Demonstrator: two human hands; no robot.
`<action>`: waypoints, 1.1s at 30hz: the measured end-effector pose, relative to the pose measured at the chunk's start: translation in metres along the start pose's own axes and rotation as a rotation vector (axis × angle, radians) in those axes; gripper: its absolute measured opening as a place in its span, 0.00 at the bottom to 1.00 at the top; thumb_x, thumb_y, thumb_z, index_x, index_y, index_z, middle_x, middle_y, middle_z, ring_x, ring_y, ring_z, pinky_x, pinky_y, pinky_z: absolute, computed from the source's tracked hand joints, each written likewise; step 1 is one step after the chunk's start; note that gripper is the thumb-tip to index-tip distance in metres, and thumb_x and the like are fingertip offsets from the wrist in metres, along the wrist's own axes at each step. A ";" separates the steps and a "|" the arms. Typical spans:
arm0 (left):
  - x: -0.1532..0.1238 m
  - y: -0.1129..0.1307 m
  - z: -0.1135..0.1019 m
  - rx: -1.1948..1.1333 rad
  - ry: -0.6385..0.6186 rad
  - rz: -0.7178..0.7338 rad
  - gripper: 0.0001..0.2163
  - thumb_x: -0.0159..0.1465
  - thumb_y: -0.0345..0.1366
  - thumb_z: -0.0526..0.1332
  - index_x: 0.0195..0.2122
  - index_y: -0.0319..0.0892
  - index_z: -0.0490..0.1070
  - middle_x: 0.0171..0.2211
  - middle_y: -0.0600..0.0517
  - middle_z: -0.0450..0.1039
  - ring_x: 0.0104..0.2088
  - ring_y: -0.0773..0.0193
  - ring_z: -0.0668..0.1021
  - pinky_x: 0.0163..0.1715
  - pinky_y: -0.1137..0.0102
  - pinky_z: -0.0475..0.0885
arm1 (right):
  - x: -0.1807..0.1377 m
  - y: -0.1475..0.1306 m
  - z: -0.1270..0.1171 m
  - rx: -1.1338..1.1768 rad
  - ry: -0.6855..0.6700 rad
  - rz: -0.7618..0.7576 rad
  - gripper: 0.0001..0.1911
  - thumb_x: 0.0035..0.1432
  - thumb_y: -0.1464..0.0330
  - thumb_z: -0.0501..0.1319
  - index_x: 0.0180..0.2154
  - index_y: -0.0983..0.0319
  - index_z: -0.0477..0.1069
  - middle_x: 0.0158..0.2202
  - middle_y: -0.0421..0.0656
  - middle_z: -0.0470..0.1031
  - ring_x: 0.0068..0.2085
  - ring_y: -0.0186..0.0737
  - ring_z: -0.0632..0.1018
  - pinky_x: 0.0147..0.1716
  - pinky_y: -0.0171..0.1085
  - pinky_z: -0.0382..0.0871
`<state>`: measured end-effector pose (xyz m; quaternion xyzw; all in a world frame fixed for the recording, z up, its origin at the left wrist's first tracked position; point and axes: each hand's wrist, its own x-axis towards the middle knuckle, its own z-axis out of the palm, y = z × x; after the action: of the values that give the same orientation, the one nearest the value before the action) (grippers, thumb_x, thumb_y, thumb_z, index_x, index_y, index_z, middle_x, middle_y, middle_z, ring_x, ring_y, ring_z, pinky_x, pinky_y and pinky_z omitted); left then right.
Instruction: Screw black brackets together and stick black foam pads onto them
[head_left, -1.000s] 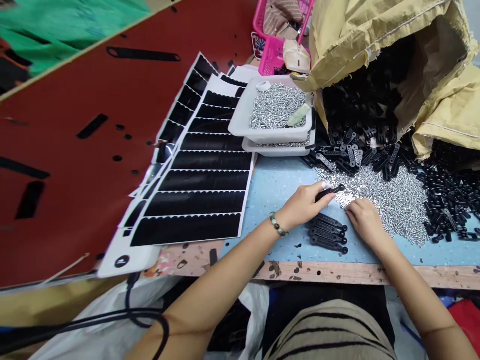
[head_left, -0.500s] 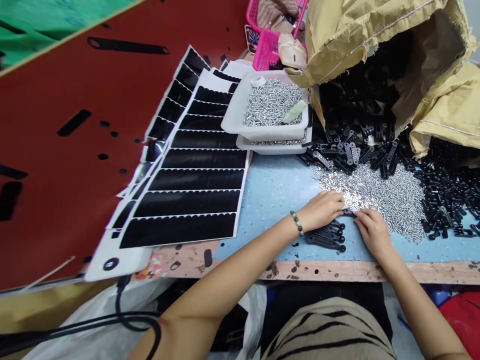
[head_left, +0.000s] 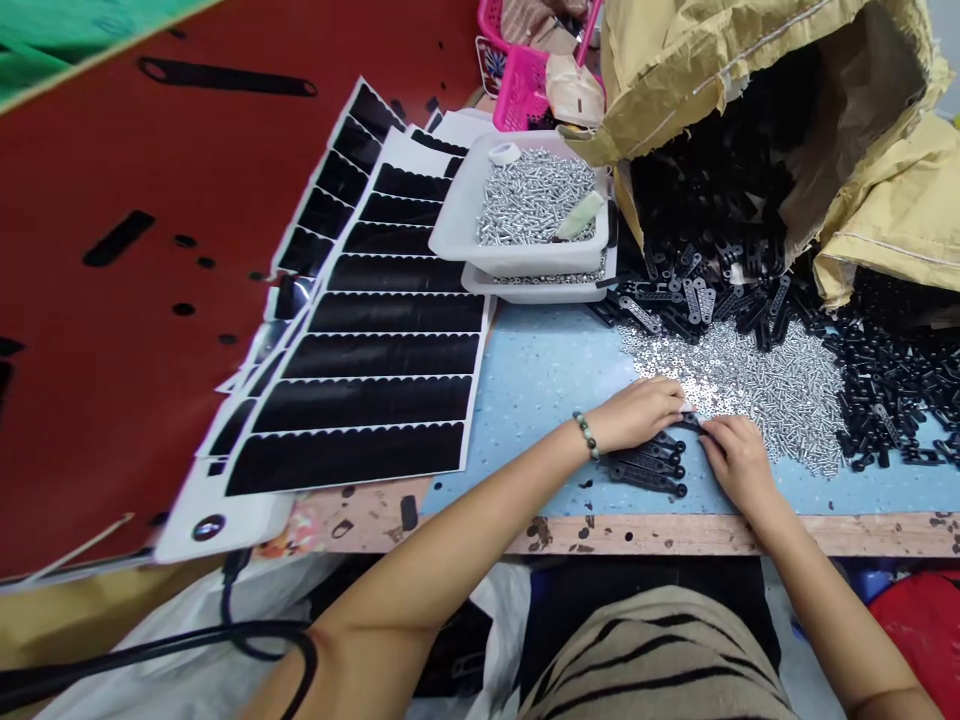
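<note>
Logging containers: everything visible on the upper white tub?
The upper white tub is an open, shallow, rounded-corner rectangle, apparently translucent plastic. It holds many silvery, metal-looking pins, a white ring at the far left and a pale green strip at right. It stands upright, stacked on a second tub; the sack overlaps its far right corner, contact unclear.

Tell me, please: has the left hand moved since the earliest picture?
Yes: judged against the upper white tub, the left hand has moved rightward and farther from it.
</note>
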<state>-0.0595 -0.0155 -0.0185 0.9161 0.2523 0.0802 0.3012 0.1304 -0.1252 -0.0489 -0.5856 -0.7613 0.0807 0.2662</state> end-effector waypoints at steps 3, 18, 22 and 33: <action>-0.001 -0.002 0.000 -0.010 -0.008 -0.006 0.06 0.67 0.32 0.56 0.38 0.41 0.72 0.39 0.50 0.71 0.41 0.60 0.71 0.44 0.67 0.64 | 0.004 -0.004 0.003 -0.011 -0.014 0.022 0.11 0.63 0.64 0.57 0.44 0.60 0.72 0.40 0.46 0.76 0.41 0.44 0.72 0.42 0.44 0.66; 0.010 0.003 -0.014 0.000 -0.078 0.031 0.05 0.65 0.31 0.57 0.33 0.42 0.72 0.34 0.52 0.70 0.37 0.63 0.71 0.40 0.70 0.63 | 0.011 -0.008 0.005 0.007 0.066 0.102 0.11 0.63 0.63 0.55 0.37 0.60 0.74 0.32 0.45 0.74 0.36 0.43 0.72 0.38 0.43 0.64; 0.012 0.003 -0.009 -0.001 -0.078 0.013 0.06 0.64 0.32 0.58 0.33 0.41 0.73 0.37 0.50 0.71 0.37 0.62 0.71 0.39 0.69 0.62 | 0.006 -0.013 0.010 -0.091 0.077 0.119 0.11 0.64 0.64 0.55 0.36 0.61 0.74 0.30 0.45 0.73 0.35 0.43 0.70 0.37 0.42 0.62; -0.008 -0.002 -0.009 -0.016 -0.051 -0.009 0.07 0.66 0.32 0.54 0.36 0.41 0.72 0.37 0.50 0.71 0.39 0.62 0.72 0.41 0.69 0.64 | 0.011 -0.015 0.008 -0.057 -0.001 0.018 0.11 0.64 0.64 0.54 0.40 0.60 0.74 0.34 0.46 0.74 0.37 0.43 0.71 0.38 0.42 0.63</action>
<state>-0.0701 -0.0137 -0.0124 0.9142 0.2479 0.0576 0.3154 0.1114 -0.1176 -0.0459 -0.5997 -0.7583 0.0615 0.2481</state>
